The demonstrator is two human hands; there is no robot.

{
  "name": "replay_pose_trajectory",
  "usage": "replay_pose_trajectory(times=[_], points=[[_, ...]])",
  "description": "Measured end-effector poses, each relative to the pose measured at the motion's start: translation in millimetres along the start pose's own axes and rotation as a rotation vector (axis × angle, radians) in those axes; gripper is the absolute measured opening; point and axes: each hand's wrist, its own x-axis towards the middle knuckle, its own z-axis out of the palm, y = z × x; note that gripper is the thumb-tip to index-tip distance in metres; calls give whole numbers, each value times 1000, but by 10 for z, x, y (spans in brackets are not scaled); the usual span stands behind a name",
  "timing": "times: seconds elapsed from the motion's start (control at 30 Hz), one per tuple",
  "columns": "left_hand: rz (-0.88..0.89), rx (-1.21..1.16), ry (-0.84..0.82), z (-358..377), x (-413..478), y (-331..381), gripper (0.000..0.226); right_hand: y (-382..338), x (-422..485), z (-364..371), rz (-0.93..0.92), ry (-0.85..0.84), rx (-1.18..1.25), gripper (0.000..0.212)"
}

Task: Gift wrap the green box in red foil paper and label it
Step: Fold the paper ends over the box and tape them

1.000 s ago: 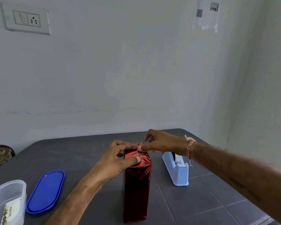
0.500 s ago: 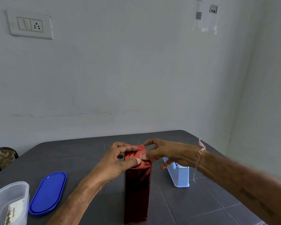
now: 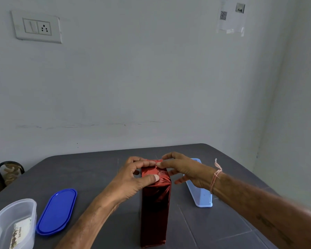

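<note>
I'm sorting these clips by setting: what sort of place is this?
Probably a plain room in a home or small office: a bare painted wall with a switch-and-socket plate, a dark grey table near the corner, and a light blue tape dispenser and clear plastic container on it.

A blue lid [image 3: 56,212] lies beside a clear tub [image 3: 5,221] on the grey table [image 3: 83,169].

Tall box wrapped in glossy red foil paper [image 3: 154,209] shines between the left hand [image 3: 131,178] and right hand [image 3: 185,169]; right of them, a pale blue plastic tape dispenser [image 3: 201,198]; left, a royal-blue oval plastic lid [image 3: 57,211].
</note>
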Motion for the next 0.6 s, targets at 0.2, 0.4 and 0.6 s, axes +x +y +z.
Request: replay_pose_trajectory(times=[0.2, 0.4, 0.6], points=[[4, 3, 2, 11, -21, 15, 43, 13, -89, 25, -7, -21, 42, 56], [5, -3, -3, 5, -10, -5, 41, 68, -205, -7, -31, -21, 97, 63], [-7, -15, -3, 32, -28, 14, 44, 161, -231, 157, -8, -5, 243, 64]])
